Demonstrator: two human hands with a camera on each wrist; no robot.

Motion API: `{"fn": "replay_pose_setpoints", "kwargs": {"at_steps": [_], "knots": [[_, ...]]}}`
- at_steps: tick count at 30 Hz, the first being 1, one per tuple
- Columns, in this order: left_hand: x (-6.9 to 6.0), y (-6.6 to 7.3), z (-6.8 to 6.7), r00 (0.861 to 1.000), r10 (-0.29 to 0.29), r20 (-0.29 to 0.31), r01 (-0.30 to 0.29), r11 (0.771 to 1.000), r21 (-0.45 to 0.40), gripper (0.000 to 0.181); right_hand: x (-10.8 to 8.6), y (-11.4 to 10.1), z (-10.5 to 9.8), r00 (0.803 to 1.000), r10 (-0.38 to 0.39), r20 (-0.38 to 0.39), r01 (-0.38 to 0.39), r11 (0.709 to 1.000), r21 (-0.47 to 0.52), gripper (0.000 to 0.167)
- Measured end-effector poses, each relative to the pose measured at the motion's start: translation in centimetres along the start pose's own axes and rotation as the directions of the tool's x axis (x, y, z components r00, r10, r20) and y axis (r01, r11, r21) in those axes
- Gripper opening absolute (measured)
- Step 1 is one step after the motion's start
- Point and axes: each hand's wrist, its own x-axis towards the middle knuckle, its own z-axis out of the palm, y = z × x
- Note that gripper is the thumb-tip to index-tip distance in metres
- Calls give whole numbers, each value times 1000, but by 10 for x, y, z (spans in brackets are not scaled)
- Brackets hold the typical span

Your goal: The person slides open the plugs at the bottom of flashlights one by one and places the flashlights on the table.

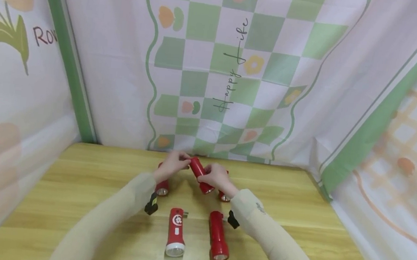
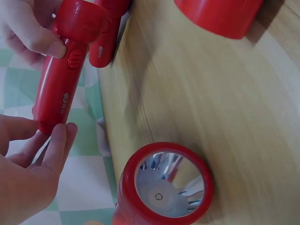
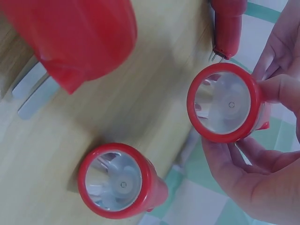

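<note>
A red flashlight (image 1: pixel 197 168) is held tilted above the table between both hands. My right hand (image 1: pixel 219 178) grips it around the lens end, thumb and fingers on its head in the right wrist view. At the tail, the left hand (image 1: pixel 171 166) pinches with thumb and fingers; a thin metal piece (image 2: pixel 43 152) shows between them. The held body carries a ribbed switch (image 2: pixel 75 59). Behind the left wrist lies another red flashlight (image 1: pixel 163 188), partly hidden by that hand. A third red flashlight (image 1: pixel 224 196) lies partly covered by the right hand.
Nearer on the wooden table (image 1: pixel 103 238) lie a red flashlight with a white lens rim (image 1: pixel 175 231) and an all-red flashlight (image 1: pixel 217 234), both with metal prongs folded out sideways. A checkered cloth (image 1: pixel 235 64) hangs at the back edge, with cloth on both sides.
</note>
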Motion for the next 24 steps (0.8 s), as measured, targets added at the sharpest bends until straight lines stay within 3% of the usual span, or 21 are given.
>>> {"fn": "replay_pose_setpoints", "kwargs": {"at_steps": [7,16,24], "knots": [[-5,-1,1,998,61,-22,-61,998,19,23,-2,1,-2,1000,-14,-26,13,999,-36,29],[-11,0,0,995,81,-63,-75,993,91,23,-8,1,-6,998,-51,-28,50,999,-17,32],[-15,2,1,989,99,-109,-89,992,94,23,-15,0,-13,994,-99,-37,98,995,-12,35]]}}
